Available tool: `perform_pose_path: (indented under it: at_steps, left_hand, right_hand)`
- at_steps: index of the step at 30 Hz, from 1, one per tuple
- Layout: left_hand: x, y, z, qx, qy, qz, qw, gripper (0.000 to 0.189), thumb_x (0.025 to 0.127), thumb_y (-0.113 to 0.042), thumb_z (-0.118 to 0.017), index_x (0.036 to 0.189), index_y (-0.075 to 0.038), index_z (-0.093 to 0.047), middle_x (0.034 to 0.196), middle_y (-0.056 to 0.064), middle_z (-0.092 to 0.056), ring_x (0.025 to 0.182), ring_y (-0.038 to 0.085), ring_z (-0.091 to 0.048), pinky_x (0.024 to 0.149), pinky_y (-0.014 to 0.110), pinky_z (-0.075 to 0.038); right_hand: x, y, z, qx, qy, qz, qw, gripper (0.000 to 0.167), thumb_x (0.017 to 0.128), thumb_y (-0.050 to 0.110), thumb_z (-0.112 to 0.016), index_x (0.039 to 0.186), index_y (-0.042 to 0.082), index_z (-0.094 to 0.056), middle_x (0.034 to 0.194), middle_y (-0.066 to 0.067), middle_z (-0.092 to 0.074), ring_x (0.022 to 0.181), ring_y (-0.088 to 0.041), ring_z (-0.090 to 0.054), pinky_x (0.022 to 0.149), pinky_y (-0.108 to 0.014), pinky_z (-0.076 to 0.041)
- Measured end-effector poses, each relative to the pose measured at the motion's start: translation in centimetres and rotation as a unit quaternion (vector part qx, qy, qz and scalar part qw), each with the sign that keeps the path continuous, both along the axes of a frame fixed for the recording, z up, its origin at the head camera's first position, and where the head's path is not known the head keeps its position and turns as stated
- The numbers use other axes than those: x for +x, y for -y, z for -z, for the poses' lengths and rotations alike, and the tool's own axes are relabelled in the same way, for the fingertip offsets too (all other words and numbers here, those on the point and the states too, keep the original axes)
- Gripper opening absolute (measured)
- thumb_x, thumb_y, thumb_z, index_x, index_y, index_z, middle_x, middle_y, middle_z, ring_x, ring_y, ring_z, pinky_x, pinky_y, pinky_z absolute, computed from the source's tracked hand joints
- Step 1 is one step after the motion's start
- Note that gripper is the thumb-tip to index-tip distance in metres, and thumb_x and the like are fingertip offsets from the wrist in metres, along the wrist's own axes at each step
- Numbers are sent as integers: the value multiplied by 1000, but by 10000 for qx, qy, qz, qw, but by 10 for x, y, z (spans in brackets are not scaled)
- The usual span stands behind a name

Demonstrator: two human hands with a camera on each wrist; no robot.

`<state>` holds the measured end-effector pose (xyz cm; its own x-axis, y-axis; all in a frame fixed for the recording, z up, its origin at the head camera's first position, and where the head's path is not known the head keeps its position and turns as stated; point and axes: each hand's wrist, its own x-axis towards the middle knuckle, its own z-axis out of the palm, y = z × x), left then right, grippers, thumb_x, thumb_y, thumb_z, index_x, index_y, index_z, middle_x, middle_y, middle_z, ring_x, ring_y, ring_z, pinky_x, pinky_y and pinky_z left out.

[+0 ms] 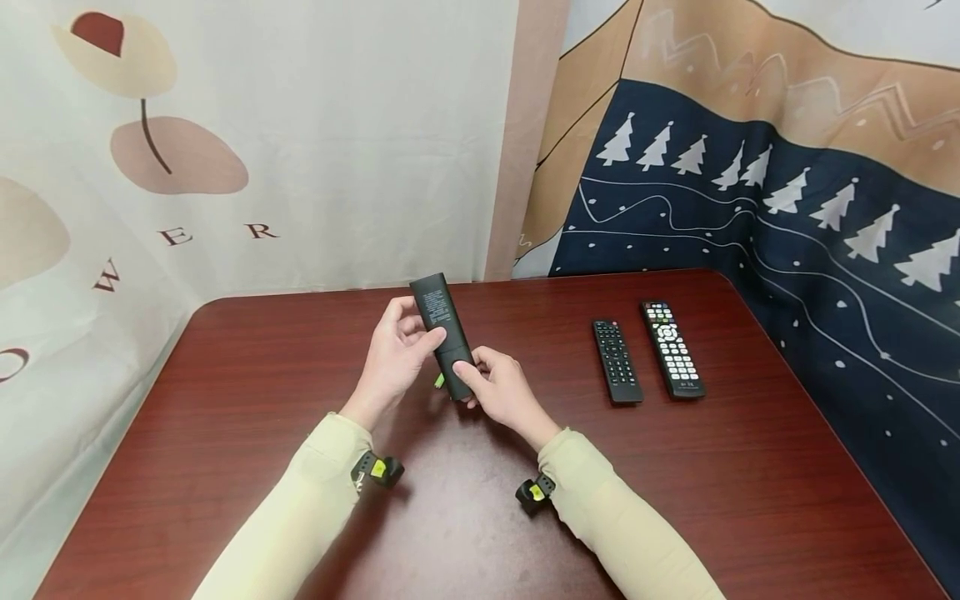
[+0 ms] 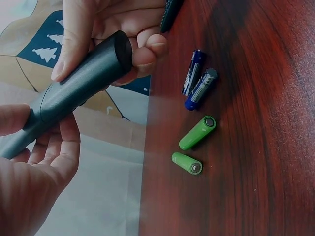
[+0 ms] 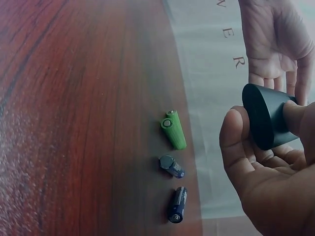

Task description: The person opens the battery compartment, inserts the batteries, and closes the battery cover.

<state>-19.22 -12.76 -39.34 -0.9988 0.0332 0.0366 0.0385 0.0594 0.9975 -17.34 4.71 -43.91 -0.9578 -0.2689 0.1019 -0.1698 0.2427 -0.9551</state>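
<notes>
In the head view, a black remote (image 1: 437, 312) is held above the table (image 1: 262, 400), near the middle of its far edge, printed back up; the left hand (image 1: 396, 346) pinches it at one side, thumb on the back, and the right hand (image 1: 504, 389) pinches its lower end. Toward the table's far right corner lie a small remote (image 1: 617, 358) and a larger remote (image 1: 672, 350), apart. The left wrist view shows a seam across the back, between the two thumbs, with green batteries (image 2: 198, 132) and blue batteries (image 2: 202, 89) loose on the table. The step looks like work at that seam: brace the body firmly with the left hand and press evenly with the right thumb, along the remote's length. In the right wrist view, the right fingers curl beneath the remote's end; keeping them off the seam should help.
</notes>
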Motion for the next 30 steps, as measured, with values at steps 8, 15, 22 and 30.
perform_pose_path:
  at_steps: [8,15,22,30]
  left_hand:
    - [-1,0,0,35,37,-46,10000,44,95,4,-66,134,-2,-46,111,22,-69,86,8,-71,75,27,-59]
    - [-1,2,0,97,6,-27,9999,44,95,3,-66,133,-4,-46,106,15,-69,84,9,-70,73,25,-59]
    - [-1,0,-1,-116,3,-134,9998,45,95,2,-66,135,-4,-46,114,23,-68,89,11,-70,76,27,-58]
    - [-1,1,0,-322,-123,-325,9989,46,95,0,-67,135,-4,-45,107,16,-70,86,13,-70,74,33,-56]
  right_hand:
    - [2,-1,-2,96,-90,9,9999,15,101,12,-67,98,-2,-62,84,-18,-71,62,-31,-69,54,-29,-58]
    - [2,-1,-3,64,-69,-92,9999,14,101,12,-67,101,-2,-63,88,-19,-72,64,-27,-69,59,-41,-61]
    - [4,-1,-2,303,-259,87,9992,18,100,16,-70,107,0,-67,86,-14,-72,58,-24,-66,54,-34,-58]
    - [9,0,-6,1296,-1213,306,9836,38,92,16,-78,125,2,-65,95,-9,-71,69,-12,-62,64,-25,-52]
